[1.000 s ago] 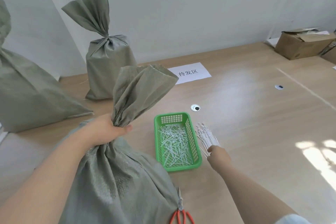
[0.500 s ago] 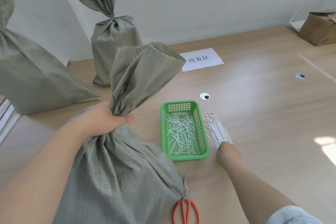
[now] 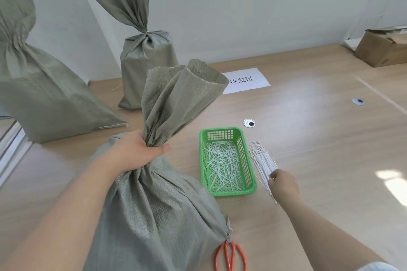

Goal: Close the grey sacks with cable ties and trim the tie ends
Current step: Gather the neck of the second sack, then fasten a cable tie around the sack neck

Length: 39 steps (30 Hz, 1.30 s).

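Note:
A grey woven sack (image 3: pixel 154 215) stands in front of me with its neck bunched. My left hand (image 3: pixel 136 149) grips that neck, and the loose top fans out above my fist. My right hand (image 3: pixel 283 183) rests on the near end of a bundle of white cable ties (image 3: pixel 262 160) lying on the table, fingers curled onto the ties. Orange-handled scissors (image 3: pixel 230 251) lie shut at the sack's near right corner. A green basket (image 3: pixel 226 160) left of the bundle holds several cut tie ends.
Two more grey sacks stand behind: one (image 3: pixel 145 50) with its neck cinched, a larger one (image 3: pixel 39 86) at the far left. A paper sign (image 3: pixel 246 80) lies mid-table. A cardboard box (image 3: pixel 383 48) sits at the far right. Two cable grommets (image 3: pixel 249 123) are set in the wooden tabletop.
My view has shifted a little. My right hand has settled onto the near end of the tie bundle and curled over it. My left hand keeps its grip on the sack neck.

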Each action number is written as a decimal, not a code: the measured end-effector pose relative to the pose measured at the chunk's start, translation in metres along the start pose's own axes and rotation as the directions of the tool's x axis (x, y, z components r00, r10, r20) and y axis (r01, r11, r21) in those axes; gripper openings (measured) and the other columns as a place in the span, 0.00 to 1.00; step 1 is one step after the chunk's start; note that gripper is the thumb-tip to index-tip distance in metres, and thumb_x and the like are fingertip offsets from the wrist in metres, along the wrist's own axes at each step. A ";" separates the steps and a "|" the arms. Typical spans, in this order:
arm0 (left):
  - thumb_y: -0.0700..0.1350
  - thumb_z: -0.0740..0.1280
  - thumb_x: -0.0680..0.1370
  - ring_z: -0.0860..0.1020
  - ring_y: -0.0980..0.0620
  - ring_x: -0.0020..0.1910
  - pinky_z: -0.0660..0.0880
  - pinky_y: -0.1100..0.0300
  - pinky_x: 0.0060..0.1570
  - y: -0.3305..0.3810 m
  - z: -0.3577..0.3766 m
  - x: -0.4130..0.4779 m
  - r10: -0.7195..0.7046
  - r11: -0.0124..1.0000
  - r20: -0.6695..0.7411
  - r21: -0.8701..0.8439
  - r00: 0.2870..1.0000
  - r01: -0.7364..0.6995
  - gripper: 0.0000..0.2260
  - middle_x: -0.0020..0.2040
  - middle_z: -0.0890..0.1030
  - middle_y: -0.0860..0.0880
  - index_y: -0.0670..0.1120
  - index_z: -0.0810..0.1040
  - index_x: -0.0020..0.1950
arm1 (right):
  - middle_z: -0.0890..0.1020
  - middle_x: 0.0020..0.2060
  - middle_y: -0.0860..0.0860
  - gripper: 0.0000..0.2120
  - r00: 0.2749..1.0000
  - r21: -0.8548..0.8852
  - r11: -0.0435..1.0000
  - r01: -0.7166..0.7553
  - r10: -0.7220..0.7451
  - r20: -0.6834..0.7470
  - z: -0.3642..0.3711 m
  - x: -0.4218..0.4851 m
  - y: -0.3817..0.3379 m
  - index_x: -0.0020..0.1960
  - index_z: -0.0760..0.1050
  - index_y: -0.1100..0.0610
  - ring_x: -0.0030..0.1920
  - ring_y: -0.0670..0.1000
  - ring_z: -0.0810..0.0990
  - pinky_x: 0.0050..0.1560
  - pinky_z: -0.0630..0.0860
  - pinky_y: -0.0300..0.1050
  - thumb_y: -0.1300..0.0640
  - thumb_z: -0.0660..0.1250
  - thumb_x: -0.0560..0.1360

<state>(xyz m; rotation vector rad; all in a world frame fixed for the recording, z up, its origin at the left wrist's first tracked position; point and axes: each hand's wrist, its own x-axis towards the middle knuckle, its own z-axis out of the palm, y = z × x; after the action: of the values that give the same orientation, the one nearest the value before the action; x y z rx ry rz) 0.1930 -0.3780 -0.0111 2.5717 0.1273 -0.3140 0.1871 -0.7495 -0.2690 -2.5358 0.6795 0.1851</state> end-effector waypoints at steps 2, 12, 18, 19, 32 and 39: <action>0.57 0.70 0.76 0.78 0.56 0.35 0.68 0.63 0.35 -0.003 -0.002 -0.006 0.001 0.999 -0.003 -0.042 1.000 -0.002 0.19 0.28 0.80 0.52 0.46 0.75 0.32 | 0.84 0.47 0.56 0.11 0.997 0.083 0.996 0.034 -0.029 -0.065 -0.013 -0.005 -0.012 0.53 0.82 0.60 0.47 0.57 0.79 0.46 0.74 0.46 0.62 0.65 0.73; 0.51 0.71 0.77 0.76 0.69 0.31 0.67 0.71 0.32 -0.025 -0.008 -0.027 0.076 0.975 -0.073 -0.205 0.994 -0.089 0.12 0.31 0.81 0.54 0.44 0.79 0.38 | 0.81 0.36 0.51 0.05 0.964 0.529 0.808 0.260 -0.246 -0.099 -0.078 -0.056 -0.137 0.45 0.81 0.52 0.32 0.52 0.75 0.36 0.73 0.48 0.59 0.67 0.76; 0.45 0.71 0.73 0.78 0.57 0.35 0.72 0.64 0.39 -0.037 -0.012 -0.035 0.099 0.930 -0.108 -0.344 0.989 -0.130 0.08 0.36 0.84 0.44 0.41 0.79 0.38 | 0.76 0.30 0.49 0.07 0.880 0.658 0.664 0.355 -0.474 0.004 -0.084 -0.120 -0.232 0.47 0.82 0.56 0.27 0.49 0.72 0.27 0.69 0.39 0.64 0.66 0.77; 0.44 0.71 0.73 0.78 0.58 0.35 0.72 0.64 0.39 -0.039 -0.012 -0.036 0.109 0.925 -0.113 -0.351 0.988 -0.142 0.08 0.35 0.83 0.45 0.41 0.79 0.38 | 0.75 0.28 0.48 0.07 0.863 0.655 0.659 0.370 -0.505 0.021 -0.080 -0.130 -0.244 0.46 0.82 0.56 0.26 0.48 0.72 0.27 0.70 0.38 0.64 0.67 0.77; 0.57 0.65 0.71 0.64 0.52 0.53 0.63 0.55 0.55 -0.060 0.002 -0.030 0.299 0.954 -0.483 0.143 0.823 -0.263 0.11 0.47 0.69 0.55 0.50 0.72 0.40 | 0.73 0.46 0.51 0.05 0.805 0.583 0.705 0.404 -0.576 0.139 -0.051 -0.189 -0.298 0.46 0.71 0.54 0.43 0.45 0.68 0.44 0.69 0.35 0.61 0.64 0.80; 0.56 0.52 0.71 0.68 0.52 0.45 0.62 0.50 0.49 -0.066 0.005 -0.036 0.343 0.916 -0.442 0.354 0.829 -0.190 0.10 0.34 0.70 0.55 0.52 0.63 0.35 | 0.71 0.43 0.50 0.09 0.710 0.482 0.789 0.380 -0.583 0.395 -0.041 -0.185 -0.297 0.47 0.73 0.53 0.53 0.49 0.68 0.52 0.69 0.38 0.59 0.57 0.84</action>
<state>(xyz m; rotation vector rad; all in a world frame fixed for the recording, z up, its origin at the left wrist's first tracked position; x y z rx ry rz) 0.1472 -0.3257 -0.0391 2.8636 -0.1119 0.4846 0.1755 -0.4686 -0.0574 -2.0548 -0.1893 0.4920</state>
